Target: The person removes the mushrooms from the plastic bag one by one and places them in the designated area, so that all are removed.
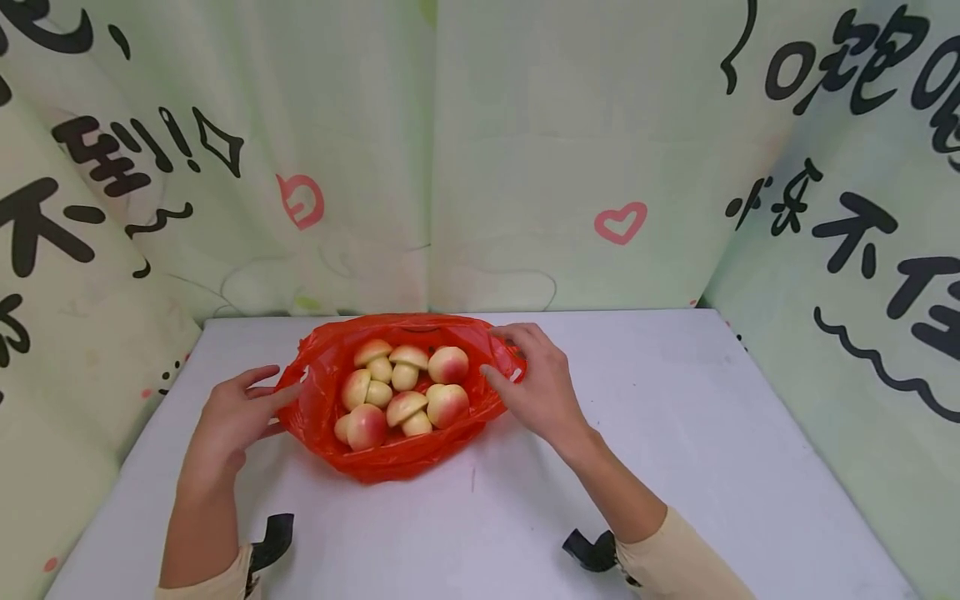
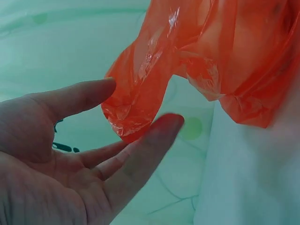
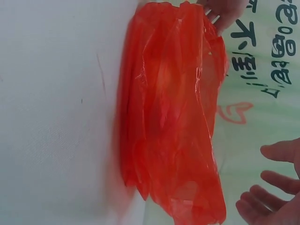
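Observation:
A red plastic bag (image 1: 337, 462), mouth spread wide, stands on the white table. Inside it lie several toy-like mushrooms (image 1: 405, 379) with pink-and-cream caps and pale stems. At the bag's left end is my left hand (image 1: 232, 421); the left wrist view shows its thumb and fingers spread about a hanging bag handle (image 2: 136, 93) without pinching it. My right hand (image 1: 543, 383) is at the bag's right end. In the right wrist view that hand (image 3: 276, 187) has spread fingers, apart from the bag. The bag's side hides the mushrooms there.
The white table (image 1: 675, 467) extends to either side and in front of the bag. A pale green curtain (image 1: 510, 167) with dark lettering and pink hearts surrounds its back and sides. Black straps (image 1: 592, 552) sit at both wrists.

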Motion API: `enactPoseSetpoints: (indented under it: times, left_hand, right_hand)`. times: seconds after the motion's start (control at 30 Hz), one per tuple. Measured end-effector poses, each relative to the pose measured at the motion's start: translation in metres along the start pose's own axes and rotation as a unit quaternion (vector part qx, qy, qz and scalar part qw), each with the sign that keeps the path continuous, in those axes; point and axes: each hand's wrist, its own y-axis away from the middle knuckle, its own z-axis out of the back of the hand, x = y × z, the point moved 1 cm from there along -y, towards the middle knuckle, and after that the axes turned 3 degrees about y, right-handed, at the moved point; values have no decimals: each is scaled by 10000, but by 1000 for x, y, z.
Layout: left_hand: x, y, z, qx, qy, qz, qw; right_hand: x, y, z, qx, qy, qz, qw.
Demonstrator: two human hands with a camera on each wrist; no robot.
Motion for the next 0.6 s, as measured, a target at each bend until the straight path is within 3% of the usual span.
enactPoseSetpoints:
  times: [0.33, 0.6]
  left_hand:
    - [4, -8, 3, 620, 451, 9, 9971]
    - [10, -13, 5, 992, 922, 251, 9905]
  right_hand:
    - [2, -8, -12, 355, 47, 77, 9993]
    - [5, -15, -23, 959, 158, 220, 9950]
